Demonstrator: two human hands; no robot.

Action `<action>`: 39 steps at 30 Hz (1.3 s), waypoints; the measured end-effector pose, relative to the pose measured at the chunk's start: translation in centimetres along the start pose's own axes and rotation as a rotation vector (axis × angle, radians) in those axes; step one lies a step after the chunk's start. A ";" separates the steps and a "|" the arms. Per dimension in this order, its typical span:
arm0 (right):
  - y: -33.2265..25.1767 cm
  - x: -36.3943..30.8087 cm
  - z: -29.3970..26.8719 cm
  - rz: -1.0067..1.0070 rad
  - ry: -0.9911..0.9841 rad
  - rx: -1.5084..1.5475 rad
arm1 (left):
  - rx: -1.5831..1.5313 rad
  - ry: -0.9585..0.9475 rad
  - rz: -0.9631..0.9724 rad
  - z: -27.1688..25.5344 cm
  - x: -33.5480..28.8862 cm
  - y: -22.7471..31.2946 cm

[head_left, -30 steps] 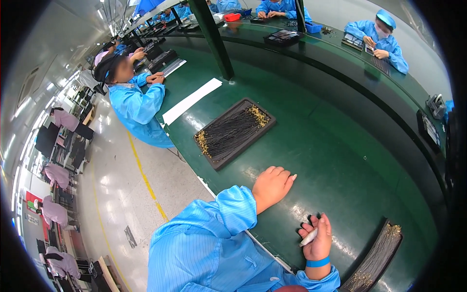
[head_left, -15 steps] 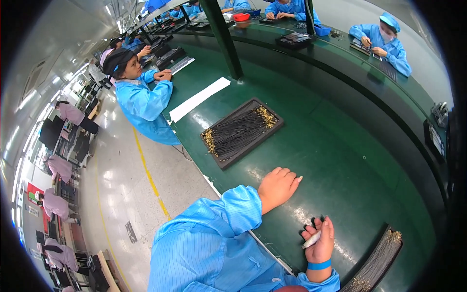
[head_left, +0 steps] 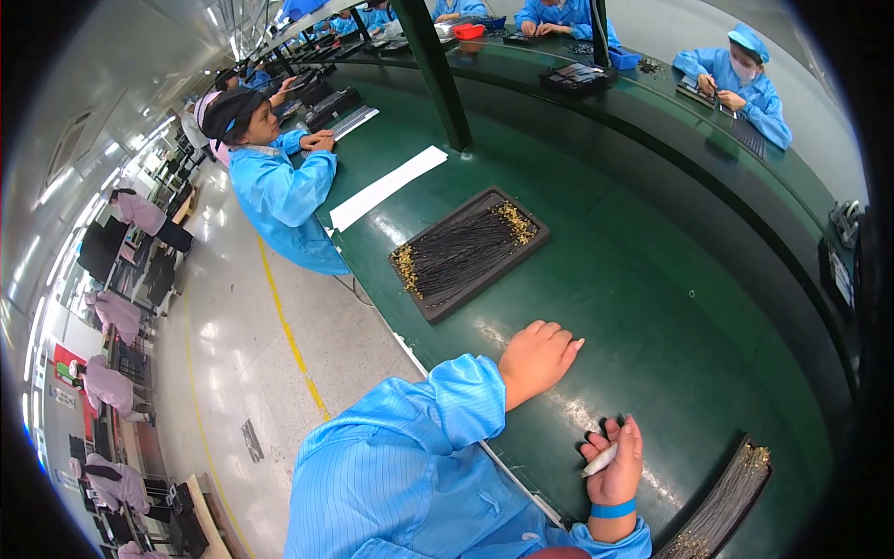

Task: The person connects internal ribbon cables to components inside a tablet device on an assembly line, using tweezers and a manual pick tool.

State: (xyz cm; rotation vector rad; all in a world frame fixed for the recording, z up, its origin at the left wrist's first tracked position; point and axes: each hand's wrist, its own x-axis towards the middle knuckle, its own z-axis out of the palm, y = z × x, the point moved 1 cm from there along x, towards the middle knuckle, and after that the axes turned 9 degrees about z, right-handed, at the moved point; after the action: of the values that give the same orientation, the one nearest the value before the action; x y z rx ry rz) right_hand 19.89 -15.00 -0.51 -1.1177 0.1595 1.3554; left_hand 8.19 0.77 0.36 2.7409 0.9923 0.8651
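Observation:
My left hand [head_left: 540,361] rests on the green tabletop with its back up and its fingers curled in; nothing shows in it. Closer to me on the right, my right hand [head_left: 616,477] lies palm up, fingers loosely bent and apart, with a blue band [head_left: 613,510] round the wrist. A slender whitish piece [head_left: 601,459] lies at its fingers; whether it is a finger cover or something loose, I cannot tell. Beyond my left hand is a dark tray [head_left: 470,296] of thin black cables [head_left: 461,253] with gold-coloured ends. Another bundle of such cables [head_left: 722,503] lies right of my right hand.
White paper strips [head_left: 389,189] lie beyond the tray. A co-worker in blue [head_left: 284,200] sits at the table's left edge, hands on the top. A green post [head_left: 438,79] rises from the table [head_left: 652,307]. Across it, another person [head_left: 745,88] works with small parts.
My hands keep the same pose on the table. The whole view has shifted slightly. The co-worker at the left has turned the head a little.

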 end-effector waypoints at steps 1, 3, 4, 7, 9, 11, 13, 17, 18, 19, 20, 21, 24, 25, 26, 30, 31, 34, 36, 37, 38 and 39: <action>0.0 0.0 0.0 0.000 0.000 0.000 | 0.005 0.000 0.003 0.0 0.0 0.0; 0.0 -0.1 0.1 0.003 -0.006 0.010 | 0.004 0.012 0.006 0.1 0.0 -0.1; 0.0 0.0 0.1 0.003 -0.007 0.010 | 0.002 0.023 0.011 0.1 0.0 -0.1; 0.0 0.0 0.0 0.002 -0.002 0.006 | 0.005 0.016 0.006 0.0 0.0 0.0; 0.0 0.0 0.0 0.002 -0.013 0.011 | 0.002 0.015 0.001 0.0 0.0 0.0; 0.0 0.0 0.0 -0.002 -0.012 0.002 | 0.000 0.014 -0.004 0.0 0.0 0.0; 0.0 0.0 0.0 -0.007 -0.010 -0.007 | 0.001 0.006 0.003 0.0 0.0 0.0; 0.0 0.0 0.0 -0.005 -0.009 -0.008 | -0.008 0.007 -0.004 -0.1 0.1 0.1; 0.0 0.0 0.0 -0.004 -0.001 -0.013 | -0.005 -0.001 -0.003 -0.1 0.1 0.1; 0.0 0.0 0.0 -0.004 -0.001 -0.013 | -0.002 -0.008 -0.002 -0.1 0.0 0.0; 0.0 -0.1 0.0 -0.002 -0.004 -0.008 | -0.003 -0.009 -0.001 -0.1 0.0 0.0; 0.0 -0.1 0.0 -0.001 -0.007 -0.003 | -0.008 -0.001 0.000 0.0 0.0 0.0; 0.0 -0.1 0.0 -0.002 -0.001 0.001 | -0.010 -0.001 0.000 0.0 0.0 0.0; 0.1 0.0 0.0 -0.001 -0.001 0.001 | -0.006 -0.009 -0.001 0.0 0.0 0.0; 0.0 0.0 0.0 -0.003 -0.006 -0.001 | -0.006 -0.008 -0.002 0.0 0.0 0.0; 0.0 -0.1 0.1 -0.006 0.006 -0.007 | -0.012 0.000 -0.002 -0.1 0.0 0.1; 0.0 -0.1 0.1 -0.006 0.006 -0.007 | -0.014 0.005 0.003 -0.1 0.0 0.0; 0.0 -0.1 0.1 0.001 -0.006 -0.004 | -0.012 0.010 0.000 0.0 0.0 0.0; 0.0 -0.2 0.1 0.004 0.002 -0.008 | -0.009 0.012 0.005 0.1 -0.1 0.0; 0.0 -0.1 0.1 0.004 0.002 -0.008 | -0.007 0.014 0.010 0.1 -0.1 -0.1; 0.0 -0.1 0.0 0.003 -0.003 -0.007 | -0.007 0.013 0.010 0.0 -0.1 0.0; 0.0 0.0 -0.1 0.002 -0.008 -0.006 | -0.007 0.008 0.005 0.0 0.0 0.0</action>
State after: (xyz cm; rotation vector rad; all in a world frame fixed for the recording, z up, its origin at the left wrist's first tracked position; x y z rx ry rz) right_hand 19.91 -15.08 -0.55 -1.1171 0.1503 1.3631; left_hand 8.18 0.76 0.34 2.7380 0.9823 0.8792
